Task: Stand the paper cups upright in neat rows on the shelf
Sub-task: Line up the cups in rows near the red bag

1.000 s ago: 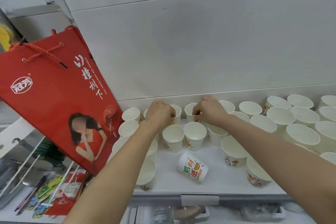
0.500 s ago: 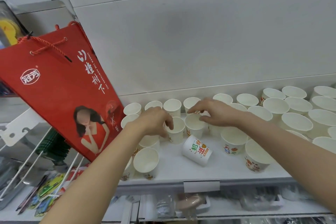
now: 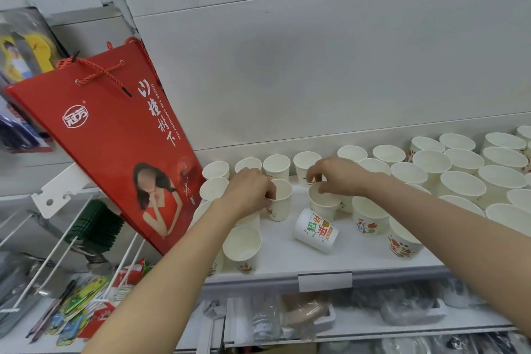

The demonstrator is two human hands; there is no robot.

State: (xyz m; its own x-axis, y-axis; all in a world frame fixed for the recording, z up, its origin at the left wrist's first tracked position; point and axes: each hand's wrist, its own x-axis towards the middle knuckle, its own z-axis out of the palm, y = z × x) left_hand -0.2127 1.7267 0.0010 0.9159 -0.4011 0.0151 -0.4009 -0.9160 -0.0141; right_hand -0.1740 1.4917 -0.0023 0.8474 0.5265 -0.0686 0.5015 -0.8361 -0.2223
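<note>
A white shop shelf under a pale panelled back wall holds dozens of paper cups, most already upright in rows that run off to the right. I am working the left end, where the rows are looser. My left hand curls its fingers over the rim of an upright cup in the second row, gripping it. My right hand pinches the rim of the neighbouring cup, fingertips bent down onto its edge. The step in hand looks like nudging these two into line behind the back row.

One printed cup lies on its side just in front of them, mouth facing away to the upper left, apart from both hands. My guess is that it comes next: one hand must let go, reach down and tip it onto its base, then slide it into the gap.

A red gift bag hangs tilted at the shelf's left edge, crowding the cups nearest it and leaving little room for my left forearm. A lone cup stands at the front lip, near enough to the edge to be knocked off. Packaged goods fill the lower shelf.
</note>
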